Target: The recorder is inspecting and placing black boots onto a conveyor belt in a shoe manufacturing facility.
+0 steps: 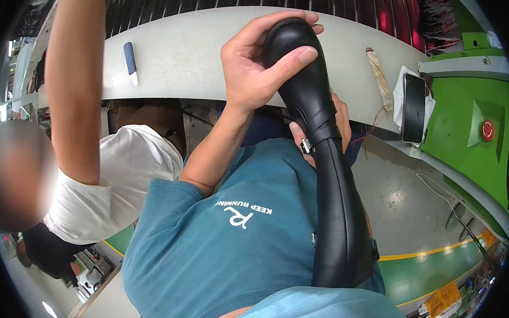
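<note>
A tall black boot (337, 209) lies along the front of my body, its toe pointing away from me and its shaft reaching down to my chest. My left hand (250, 72) is closed round the toe, the thumb across the upper and the fingertips showing past the tip. Underneath the ankle, my right hand (341, 120) grips the boot; most of that palm is hidden behind it. Straps cross the ankle, with a small metal buckle (305, 145) next to my right thumb.
A pale worktable (179, 57) curves ahead, bearing a blue-handled knife (130, 62) and a wrapped stick-like tool (379, 79) with red thread. A phone (413, 108) lies at the right, near a green machine (464, 112) with a red button (488, 130). Close on my left, a co-worker's arm (77, 80) reaches forward.
</note>
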`<state>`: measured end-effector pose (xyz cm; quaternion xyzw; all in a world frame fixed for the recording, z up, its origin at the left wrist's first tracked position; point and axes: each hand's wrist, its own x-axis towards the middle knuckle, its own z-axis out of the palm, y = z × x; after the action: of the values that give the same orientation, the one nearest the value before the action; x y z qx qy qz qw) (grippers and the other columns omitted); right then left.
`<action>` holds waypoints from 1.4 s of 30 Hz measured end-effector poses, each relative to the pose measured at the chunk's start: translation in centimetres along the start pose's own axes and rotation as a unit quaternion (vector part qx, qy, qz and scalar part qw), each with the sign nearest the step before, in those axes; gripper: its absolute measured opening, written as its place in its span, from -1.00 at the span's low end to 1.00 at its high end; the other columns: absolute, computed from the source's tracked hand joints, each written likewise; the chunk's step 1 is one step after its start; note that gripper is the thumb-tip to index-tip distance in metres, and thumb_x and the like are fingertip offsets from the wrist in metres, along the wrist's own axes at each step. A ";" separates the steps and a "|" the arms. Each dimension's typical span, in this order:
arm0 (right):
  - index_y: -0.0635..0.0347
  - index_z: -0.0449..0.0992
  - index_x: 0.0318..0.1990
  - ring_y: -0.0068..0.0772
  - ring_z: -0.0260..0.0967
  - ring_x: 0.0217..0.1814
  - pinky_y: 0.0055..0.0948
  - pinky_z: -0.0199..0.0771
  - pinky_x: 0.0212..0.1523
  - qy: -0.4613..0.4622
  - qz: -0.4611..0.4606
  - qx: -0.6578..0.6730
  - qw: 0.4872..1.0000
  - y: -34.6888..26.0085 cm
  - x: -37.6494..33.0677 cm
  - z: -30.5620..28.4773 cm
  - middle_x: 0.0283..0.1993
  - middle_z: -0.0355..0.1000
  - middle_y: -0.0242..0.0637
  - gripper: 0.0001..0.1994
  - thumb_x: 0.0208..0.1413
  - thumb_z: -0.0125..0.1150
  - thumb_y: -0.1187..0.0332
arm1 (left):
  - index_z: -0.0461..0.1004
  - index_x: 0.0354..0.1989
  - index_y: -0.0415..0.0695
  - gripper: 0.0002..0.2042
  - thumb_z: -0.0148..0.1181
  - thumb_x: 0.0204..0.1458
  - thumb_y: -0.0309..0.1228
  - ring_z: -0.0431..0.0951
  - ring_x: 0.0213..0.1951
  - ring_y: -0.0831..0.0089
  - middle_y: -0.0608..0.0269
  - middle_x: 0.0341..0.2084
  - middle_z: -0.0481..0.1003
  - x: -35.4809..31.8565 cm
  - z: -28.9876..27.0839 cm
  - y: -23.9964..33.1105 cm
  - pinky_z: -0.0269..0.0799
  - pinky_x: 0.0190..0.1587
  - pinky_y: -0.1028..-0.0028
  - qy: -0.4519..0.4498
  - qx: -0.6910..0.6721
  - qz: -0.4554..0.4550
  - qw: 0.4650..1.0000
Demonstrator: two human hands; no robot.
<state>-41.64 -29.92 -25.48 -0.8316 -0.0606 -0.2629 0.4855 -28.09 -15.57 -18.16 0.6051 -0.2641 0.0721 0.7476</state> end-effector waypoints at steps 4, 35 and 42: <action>0.40 0.38 0.48 -0.04 0.66 0.07 -0.19 0.71 0.02 0.005 -0.006 0.001 1.000 -0.4 0.2 -0.3 0.14 0.54 0.06 -0.12 0.05 0.72 0.26 | 0.55 0.21 -0.40 -0.58 0.46 0.21 -0.52 0.78 0.09 0.02 -0.22 0.08 0.69 -0.2 0.1 0.6 0.77 0.12 0.19 -0.005 -0.009 -0.008 1.000; 0.07 0.67 0.36 -0.28 0.38 -0.05 -0.41 0.43 -0.15 0.005 -0.114 -0.078 0.990 0.3 2.4 -5.3 0.18 0.60 -0.28 -0.37 0.03 0.51 0.35 | 0.58 0.17 -0.39 -0.55 0.56 0.14 -0.51 0.75 0.04 0.31 -0.09 0.03 0.73 -2.7 -3.0 4.9 0.67 0.16 0.36 -0.024 0.073 -0.064 0.995; -0.05 0.71 0.33 -0.14 0.36 0.13 -0.23 0.47 0.14 -0.055 -0.126 -0.122 0.983 -0.1 3.3 -6.4 0.22 0.60 -0.30 -0.37 -0.01 0.54 0.30 | 0.59 0.22 -0.35 -0.41 0.69 -0.01 -0.52 0.76 0.03 0.35 -0.01 0.04 0.74 -3.2 -3.9 5.0 0.68 0.16 0.38 -0.053 0.087 -0.115 0.988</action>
<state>-41.26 -35.73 -21.31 -0.8835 -0.1592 -0.2812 0.3390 -31.76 -9.97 -15.83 0.6970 -0.2248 -0.0242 0.6805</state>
